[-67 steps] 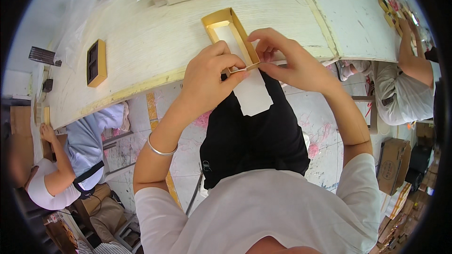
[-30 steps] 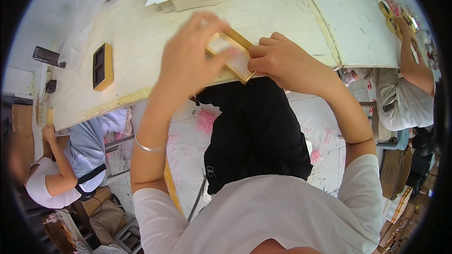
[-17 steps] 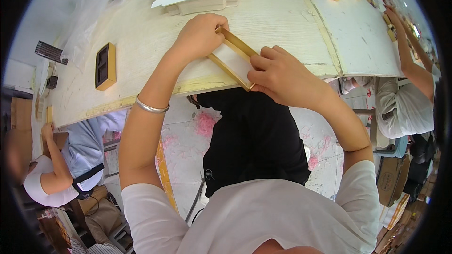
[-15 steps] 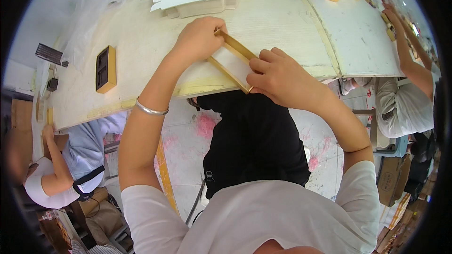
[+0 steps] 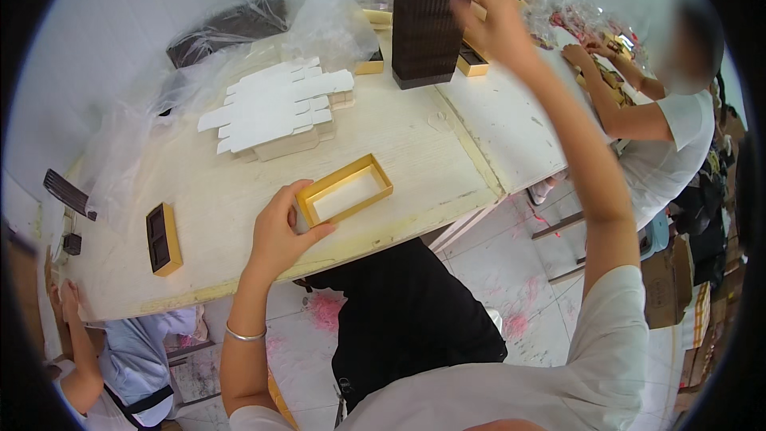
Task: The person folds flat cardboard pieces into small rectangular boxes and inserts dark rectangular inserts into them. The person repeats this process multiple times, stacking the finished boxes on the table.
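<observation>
My left hand (image 5: 279,231) grips one end of a shallow rectangular gold box frame (image 5: 357,205), thumb on the near side and fingers at the far corner. The frame rests at the table's near part; whether the pale area inside is a bottom or tabletop, I cannot tell. My right hand (image 5: 496,22) is raised, somewhat blurred, its fingers apart and holding nothing I can see. It is beside the top of a tall stack of dark brown ribbed trays (image 5: 423,40); contact is unclear. Farther left lies a gold box with a dark divided insert (image 5: 163,239).
White folded carton blanks (image 5: 275,108) are piled beyond my left hand. Clear plastic film (image 5: 335,24) is heaped behind them. Gold boxes (image 5: 473,66) stand beside the stack. One co-worker (image 5: 670,124) works at the right, another (image 5: 80,383) at the left edge.
My right hand has let go of the gold frame and moved up to the dark tray stack. My left hand has turned the frame, gripping its left end. The view has shifted.
</observation>
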A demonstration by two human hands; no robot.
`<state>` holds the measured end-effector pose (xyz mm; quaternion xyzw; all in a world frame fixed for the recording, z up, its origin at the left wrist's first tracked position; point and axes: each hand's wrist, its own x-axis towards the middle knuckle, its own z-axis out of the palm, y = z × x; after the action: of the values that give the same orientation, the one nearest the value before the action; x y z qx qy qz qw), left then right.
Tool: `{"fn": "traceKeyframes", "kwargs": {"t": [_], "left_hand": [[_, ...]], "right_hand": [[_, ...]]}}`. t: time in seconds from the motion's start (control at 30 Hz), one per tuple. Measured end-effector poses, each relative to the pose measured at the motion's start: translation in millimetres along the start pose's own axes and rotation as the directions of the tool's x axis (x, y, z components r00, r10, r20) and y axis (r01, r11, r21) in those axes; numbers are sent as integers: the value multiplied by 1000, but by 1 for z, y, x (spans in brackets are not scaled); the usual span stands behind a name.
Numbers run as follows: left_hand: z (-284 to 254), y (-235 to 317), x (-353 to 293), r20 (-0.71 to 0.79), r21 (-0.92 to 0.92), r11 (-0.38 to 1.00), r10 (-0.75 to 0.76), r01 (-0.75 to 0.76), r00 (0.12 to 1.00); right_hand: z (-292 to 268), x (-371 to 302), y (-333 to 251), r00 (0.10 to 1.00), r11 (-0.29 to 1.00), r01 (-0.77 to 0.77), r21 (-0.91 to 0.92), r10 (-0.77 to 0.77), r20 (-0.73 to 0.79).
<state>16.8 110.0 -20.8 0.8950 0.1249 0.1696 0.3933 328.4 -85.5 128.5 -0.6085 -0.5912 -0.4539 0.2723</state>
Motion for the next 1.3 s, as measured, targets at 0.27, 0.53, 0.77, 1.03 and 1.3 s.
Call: {"fn": "traceKeyframes", "kwargs": {"t": [0.27, 0.53, 0.77, 1.03, 1.3], "left_hand": [[10, -20, 1, -75, -129, 977, 159, -167, 985], [6, -7, 6, -70, 6, 977, 213, -213, 975], [2, -11, -4, -46, -33, 994, 101, -102, 994], [1, -10, -3, -1, -109, 990, 94, -94, 996], [-2, -10, -3, 33, -70, 995, 79, -76, 996]], "right_hand": [[1, 97, 125, 786, 904, -274, -328, 407, 465], [-22, 107, 111, 874, 887, -462, 21, 451, 179], [-14, 42, -36, 691, 487, -689, 538, 216, 690], [46, -10, -125, 42, 641, -757, 129, -150, 988], [66, -49, -160, 476, 647, -667, 369, -11, 880]]}}
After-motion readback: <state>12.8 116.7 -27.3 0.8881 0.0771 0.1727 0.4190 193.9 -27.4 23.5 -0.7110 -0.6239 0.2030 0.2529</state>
